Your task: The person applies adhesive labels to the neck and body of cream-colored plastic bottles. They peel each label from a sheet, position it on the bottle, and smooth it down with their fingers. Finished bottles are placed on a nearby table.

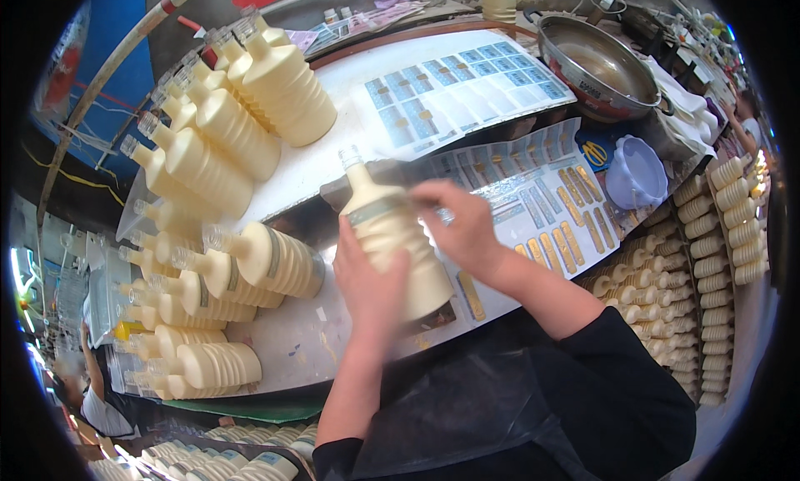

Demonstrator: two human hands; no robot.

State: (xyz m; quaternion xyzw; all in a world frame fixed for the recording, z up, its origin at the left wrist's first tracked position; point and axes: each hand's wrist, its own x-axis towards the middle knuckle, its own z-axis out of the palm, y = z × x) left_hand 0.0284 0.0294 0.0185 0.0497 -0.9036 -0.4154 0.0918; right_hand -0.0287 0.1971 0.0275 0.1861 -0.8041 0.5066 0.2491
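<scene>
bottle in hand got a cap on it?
No. The cream bottle held by the left hand and right hand shows a bare, open threaded neck with no cap.

Bottling workshop: rows of cream bottles [225,131], label sheets [467,85] on bench.

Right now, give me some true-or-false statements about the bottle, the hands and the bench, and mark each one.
1. Both hands, left hand and right hand, are on one cream bottle. True.
2. That bottle has a cap on. False: its neck is open.
3. Sticker sheets lie on the bench. True.
4. The metal pan stands at the person's left. False: it stands far right.
5. The bottles on the left lie on their sides. True.
</scene>
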